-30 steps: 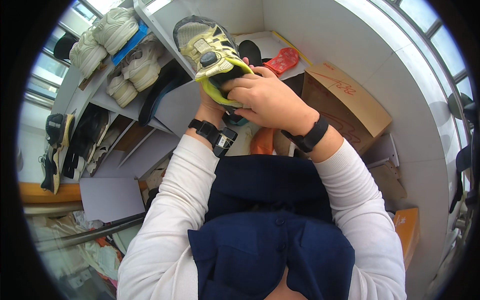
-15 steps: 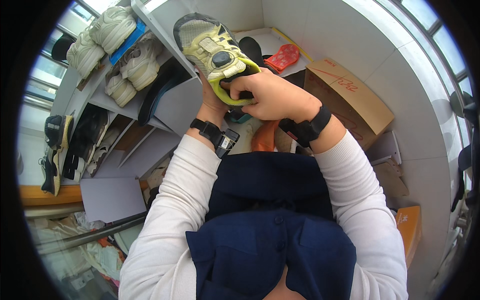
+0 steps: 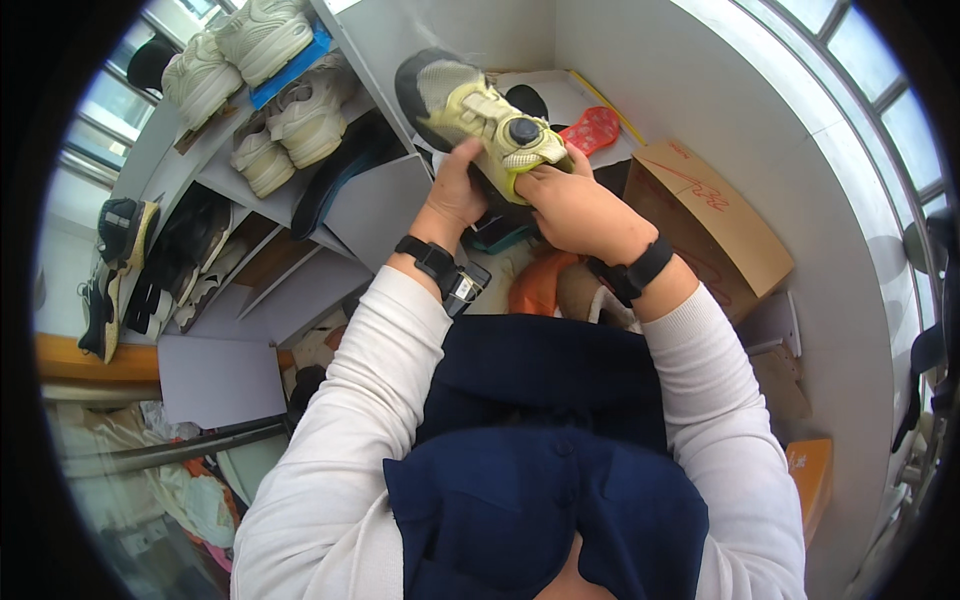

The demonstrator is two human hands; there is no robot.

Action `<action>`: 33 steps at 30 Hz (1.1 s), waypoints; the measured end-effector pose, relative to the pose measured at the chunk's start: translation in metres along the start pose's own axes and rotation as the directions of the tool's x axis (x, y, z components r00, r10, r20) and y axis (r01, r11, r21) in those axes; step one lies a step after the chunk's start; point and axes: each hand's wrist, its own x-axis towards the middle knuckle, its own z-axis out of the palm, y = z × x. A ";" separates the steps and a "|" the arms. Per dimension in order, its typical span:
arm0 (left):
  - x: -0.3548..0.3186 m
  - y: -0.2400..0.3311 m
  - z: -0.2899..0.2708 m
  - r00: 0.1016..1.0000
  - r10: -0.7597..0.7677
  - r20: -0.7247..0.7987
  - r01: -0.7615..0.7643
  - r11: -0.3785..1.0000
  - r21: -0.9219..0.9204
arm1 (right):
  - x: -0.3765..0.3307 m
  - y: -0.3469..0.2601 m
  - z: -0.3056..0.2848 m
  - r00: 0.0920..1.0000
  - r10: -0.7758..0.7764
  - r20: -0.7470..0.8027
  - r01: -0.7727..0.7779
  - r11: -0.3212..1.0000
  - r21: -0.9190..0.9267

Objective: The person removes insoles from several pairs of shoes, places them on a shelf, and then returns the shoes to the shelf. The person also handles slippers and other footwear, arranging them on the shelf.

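Note:
I hold a pale yellow-green sneaker [image 3: 470,105] with a round grey dial on its top and a dark sole, raised in front of me. My left hand [image 3: 455,190] grips it from below at its left side. My right hand [image 3: 572,205] closes over its near end, next to the dial. Both wrists carry black bands, and a small device hangs at my left wrist.
A grey shelf unit [image 3: 375,205] at the left holds several pale sneakers [image 3: 265,45] and dark shoes [image 3: 125,265]. An open brown cardboard box [image 3: 715,215] stands to the right. A red insole [image 3: 592,128] lies behind the sneaker. An orange object [image 3: 535,285] sits below my hands.
I have lifted the sneaker up and away from me and turned it. My right hand has slid from covering its middle to its near end.

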 end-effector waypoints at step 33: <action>0.013 0.004 0.018 0.902 0.100 -0.419 -0.136 0.989 -0.056 | -0.009 0.028 0.022 0.966 0.159 -0.204 -0.056 0.897 0.439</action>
